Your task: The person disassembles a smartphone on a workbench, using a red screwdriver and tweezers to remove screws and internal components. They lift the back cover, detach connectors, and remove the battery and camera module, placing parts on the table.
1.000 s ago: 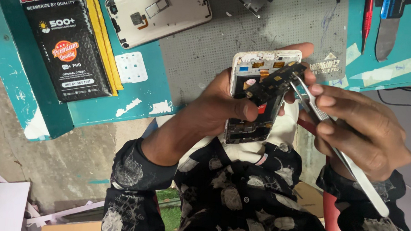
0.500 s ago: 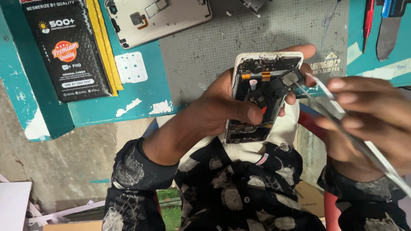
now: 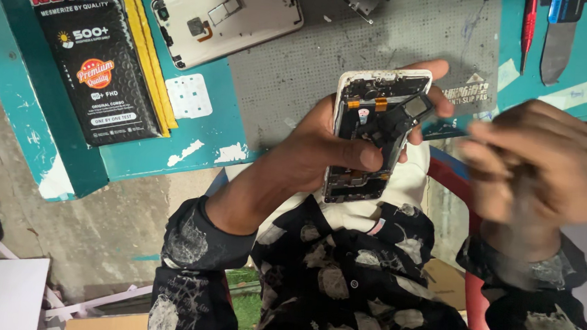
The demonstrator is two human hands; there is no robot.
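Holding an opened phone (image 3: pixel 373 133) above the counter (image 3: pixel 212 149).
Left hand (image 3: pixel 329 147) grips its white frame, dark innards and orange tabs exposed; right hand (image 3: pixel 541 165) is blurred beside it, grip unclear.

My left hand (image 3: pixel 322 146) holds a white-framed phone (image 3: pixel 371 132); teal table (image 3: pixel 136 154), grey dotted mat (image 3: pixel 357 45), red screwdriver (image 3: pixel 528 23).

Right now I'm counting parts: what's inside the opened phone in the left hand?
Inside the opened phone: dark internals and two small orange tabs. The left hand thumb covers the middle.
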